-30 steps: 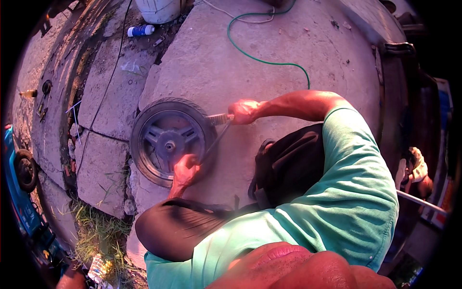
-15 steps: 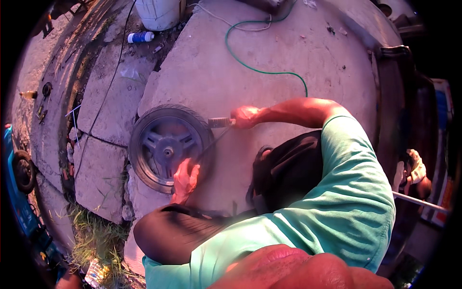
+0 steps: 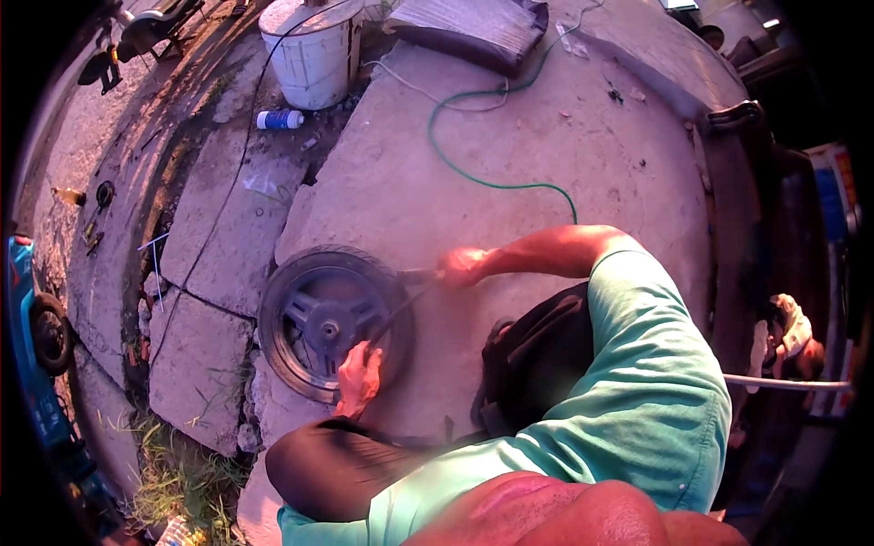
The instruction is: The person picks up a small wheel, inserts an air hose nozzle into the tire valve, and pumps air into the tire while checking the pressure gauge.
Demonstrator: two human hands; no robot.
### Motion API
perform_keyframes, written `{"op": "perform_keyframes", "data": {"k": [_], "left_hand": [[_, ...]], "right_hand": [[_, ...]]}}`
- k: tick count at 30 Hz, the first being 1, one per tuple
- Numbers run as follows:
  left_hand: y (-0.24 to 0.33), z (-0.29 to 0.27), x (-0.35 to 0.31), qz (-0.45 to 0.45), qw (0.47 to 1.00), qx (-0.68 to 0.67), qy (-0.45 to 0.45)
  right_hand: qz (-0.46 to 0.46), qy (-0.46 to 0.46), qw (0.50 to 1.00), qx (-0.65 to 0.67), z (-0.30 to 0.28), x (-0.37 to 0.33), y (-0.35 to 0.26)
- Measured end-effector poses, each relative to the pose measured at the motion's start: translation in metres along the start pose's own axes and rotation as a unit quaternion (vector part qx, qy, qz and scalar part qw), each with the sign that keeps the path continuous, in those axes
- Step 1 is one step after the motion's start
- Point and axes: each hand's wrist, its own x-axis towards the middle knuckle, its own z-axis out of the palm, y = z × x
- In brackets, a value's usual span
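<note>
A scooter-type wheel with a black tyre (image 3: 300,264) and a grey spoked rim (image 3: 328,314) lies flat on the concrete in front of me. My left hand (image 3: 360,375) is at the rim's near right edge, its fingers closed around the lower end of a thin dark rod (image 3: 401,311). That rod slants up across the tyre toward my right hand (image 3: 464,266), which is closed on a short blocky tool (image 3: 419,274) at the tyre's right side. Motion smears this tool, so its kind is unclear. Whether the right hand also touches the rod, I cannot tell.
A green hose (image 3: 492,186) curves over the concrete ahead. Further back stand a white bucket (image 3: 309,64), a blue-and-white bottle (image 3: 279,119) and a dark padded slab (image 3: 473,32). Cracked slabs and grass (image 3: 173,473) lie left. Another person's hand (image 3: 792,323) shows at far right.
The view has tilted, so the scene sits lower and more of the bucket shows. The blocky tool is more blurred now. The left hand stays at the rim with the rod.
</note>
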Motion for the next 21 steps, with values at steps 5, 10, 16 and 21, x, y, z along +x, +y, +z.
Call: {"op": "perform_keyframes", "data": {"k": [5,10,16,21], "left_hand": [[0.002,0.003,0.000,0.012,1.000,-0.011,0.007],[0.006,-0.001,0.002,0.007,1.000,0.008,-0.002],[-0.009,0.001,0.000,-0.017,1.000,-0.005,-0.015],[-0.001,-0.001,0.000,-0.038,0.998,-0.025,-0.042]], "right_hand": [[0.003,0.001,1.000,0.013,-0.001,-0.006,-0.003],[-0.012,-0.004,1.000,0.002,-0.005,-0.004,-0.005],[-0.012,0.018,1.000,0.017,-0.004,-0.005,-0.006],[-0.002,0.011,1.000,0.004,0.000,-0.007,-0.001]]}}
